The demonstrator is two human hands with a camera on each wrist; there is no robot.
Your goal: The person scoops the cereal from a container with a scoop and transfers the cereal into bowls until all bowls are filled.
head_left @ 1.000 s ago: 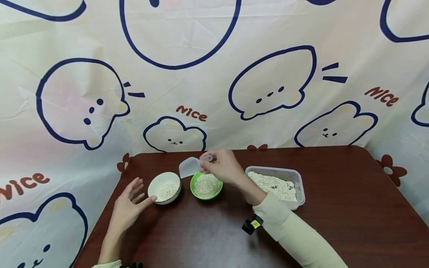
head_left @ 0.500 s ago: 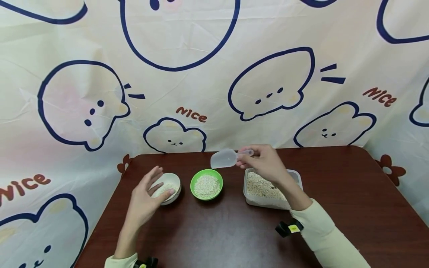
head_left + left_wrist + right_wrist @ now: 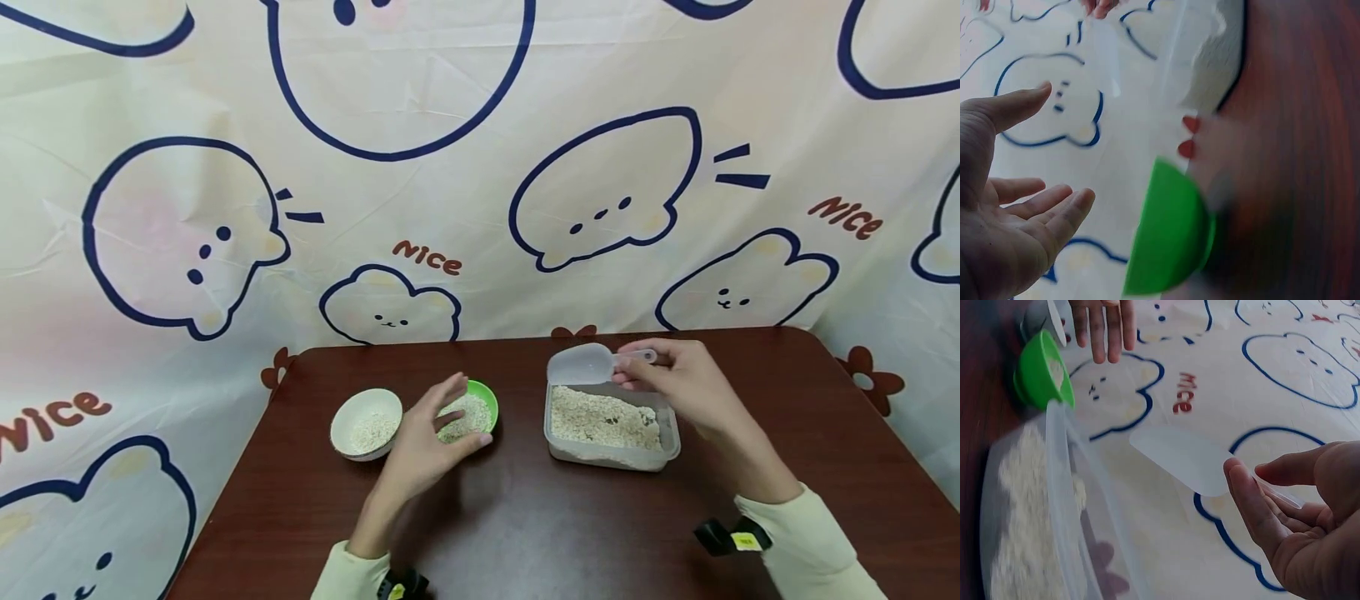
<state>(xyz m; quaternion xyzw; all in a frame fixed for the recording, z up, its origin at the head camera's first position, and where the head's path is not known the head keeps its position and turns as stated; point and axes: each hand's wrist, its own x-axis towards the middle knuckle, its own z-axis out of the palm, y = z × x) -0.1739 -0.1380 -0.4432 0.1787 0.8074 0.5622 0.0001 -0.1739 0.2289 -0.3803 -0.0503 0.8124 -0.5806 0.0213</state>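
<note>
My right hand pinches the handle of a translucent plastic scoop. The scoop is held over the back left part of a clear plastic container that holds pale oat-like flakes. In the right wrist view the scoop looks empty above the container's rim. My left hand has its fingers spread and holds nothing. It hovers by the green bowl, partly hiding it and the flakes in it. In the left wrist view the green bowl stands apart from the fingers.
A white bowl with some pale flakes stands left of the green bowl. All stand on a dark brown table. Behind the table hangs a cloth printed with blue cartoon outlines.
My right hand has carried the scoop rightward from above the bowls to the container. My left hand has moved right, from the white bowl to the green one.
</note>
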